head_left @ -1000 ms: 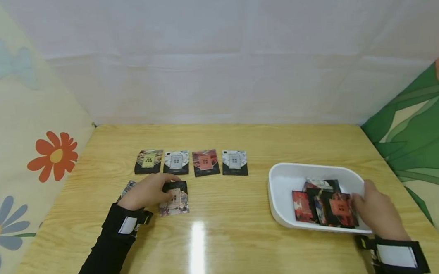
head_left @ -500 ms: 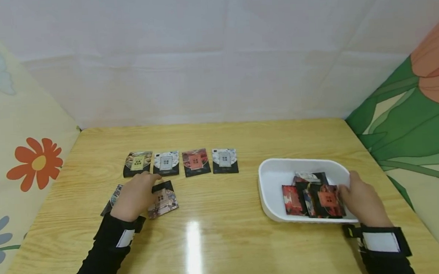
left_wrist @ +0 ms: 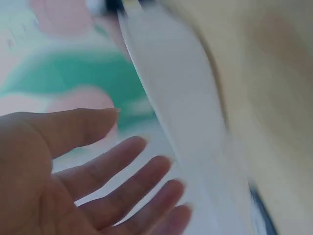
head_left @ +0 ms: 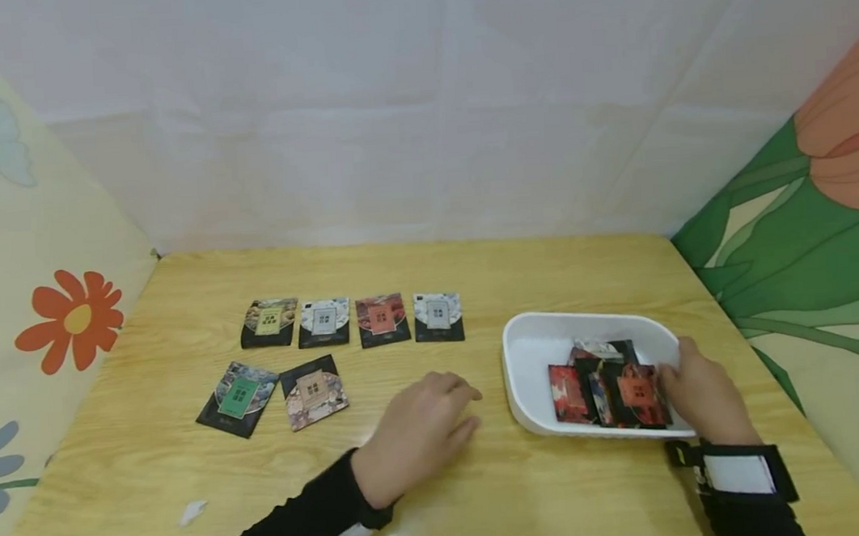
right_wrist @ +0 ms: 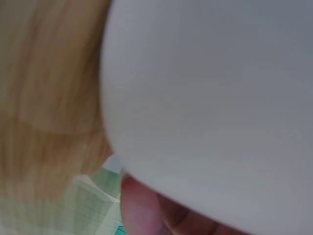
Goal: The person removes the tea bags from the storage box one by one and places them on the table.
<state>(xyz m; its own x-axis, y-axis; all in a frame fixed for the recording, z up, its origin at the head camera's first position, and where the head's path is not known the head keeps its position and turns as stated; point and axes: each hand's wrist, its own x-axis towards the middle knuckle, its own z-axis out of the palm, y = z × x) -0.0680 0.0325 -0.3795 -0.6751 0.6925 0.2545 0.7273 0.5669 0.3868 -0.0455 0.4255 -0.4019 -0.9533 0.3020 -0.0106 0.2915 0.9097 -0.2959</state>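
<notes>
My left hand (head_left: 419, 430) hovers over the table to the left of the white plastic bin (head_left: 519, 393), fingers spread and holding nothing. In the left wrist view the fingers (left_wrist: 132, 181) extend toward the bin's wall. At the bin's right end my right hand (head_left: 709, 391) grips the rim, thumb on the inside; its fingers show under the bin in the right wrist view. Several red and black flat packets (head_left: 636, 395) lie overlapping in the bin. Left of my left hand are a beige-labelled packet (head_left: 314, 391) and a green-labelled packet (head_left: 238, 398), both turned askew.
Behind them runs a row of a yellow-labelled packet (head_left: 269, 321), two grey-labelled packets (head_left: 324, 322) and a red-labelled packet (head_left: 383, 319). A small white scrap (head_left: 192, 512) lies front left on the wooden table (head_left: 558, 496). A white sheet (head_left: 423, 139) hangs behind.
My left hand has left the beige-labelled packet, which it turned slightly, and moved right toward the bin. The green-labelled packet is now uncovered. My right hand keeps its grip on the bin.
</notes>
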